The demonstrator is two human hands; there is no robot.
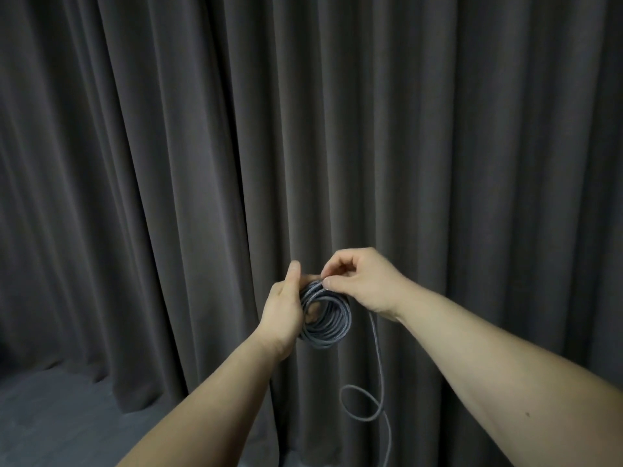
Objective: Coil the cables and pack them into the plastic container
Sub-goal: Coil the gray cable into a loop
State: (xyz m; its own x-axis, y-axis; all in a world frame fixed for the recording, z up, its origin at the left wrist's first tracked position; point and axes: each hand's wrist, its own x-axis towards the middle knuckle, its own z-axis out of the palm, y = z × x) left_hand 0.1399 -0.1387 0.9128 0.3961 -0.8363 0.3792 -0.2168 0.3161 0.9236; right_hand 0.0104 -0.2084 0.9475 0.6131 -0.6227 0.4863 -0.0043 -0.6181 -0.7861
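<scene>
Held up before a dark grey pleated curtain (168, 163): a grey braided cable wound into a round coil (328, 320), face-on to the camera, many turns deep. Gripped along its left edge by the left hand (286, 311), thumb raised at the top, fingers curled through and behind the ring, mostly hidden by the turns. Pinched at the top of the coil by the right hand (362, 281), thumb and forefinger closed on the strand where it meets the bundle, the other fingers (340, 264) curled in above.

Key relation: loose tail of the same cable (379, 362) dropping from under the right wrist, down and to the right of the coil, forming one slack loop low in the picture before running out of view at the bottom edge. Long axis of that tail near vertical; right hand directly above it and the nearer of the two, left hand on the far side of the ring.

Judged from this: winding unfinished, more turns needed, slack to be drawn up and laid over the top. Possible snag: the low loop kinking as it rises.

No plastic container in sight; grey floor (50, 416) at lower left.
</scene>
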